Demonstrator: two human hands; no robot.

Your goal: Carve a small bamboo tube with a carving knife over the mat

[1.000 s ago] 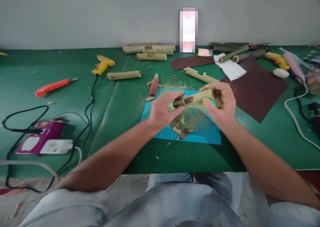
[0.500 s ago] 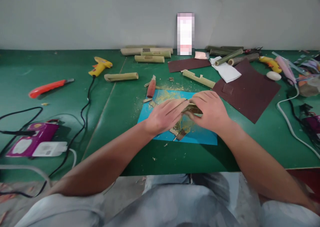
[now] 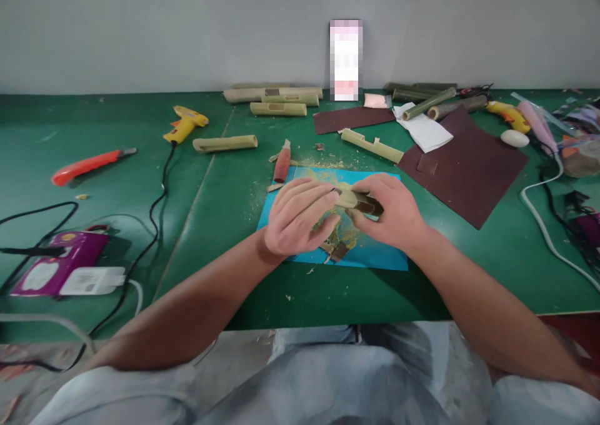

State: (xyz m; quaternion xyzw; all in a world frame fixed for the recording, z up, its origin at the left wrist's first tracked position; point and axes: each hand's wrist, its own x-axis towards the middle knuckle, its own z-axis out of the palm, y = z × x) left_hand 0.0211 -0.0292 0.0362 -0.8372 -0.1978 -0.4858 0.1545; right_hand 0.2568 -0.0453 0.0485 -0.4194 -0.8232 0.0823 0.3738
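Note:
My right hand grips a short piece of bamboo tube with a long opening cut in its side, held over the blue sheet. The fingers of my left hand are curled together at the tube's left end, with the thumb lower and apart from them. A small dark edge shows at these fingertips; what it belongs to is hidden. Yellowish dust and bamboo scraps lie on the sheet below. A knife with a reddish handle rests at the sheet's upper left corner.
Cut bamboo tubes lie around the green table. To the right are dark brown sheets and white paper. Leftward are a yellow glue gun, an orange cutter and cords. A phone leans on the wall.
My left hand has drawn back a little to the left and turned, its thumb coming into view. More of the bamboo tube's left end now shows. My right hand keeps its grip.

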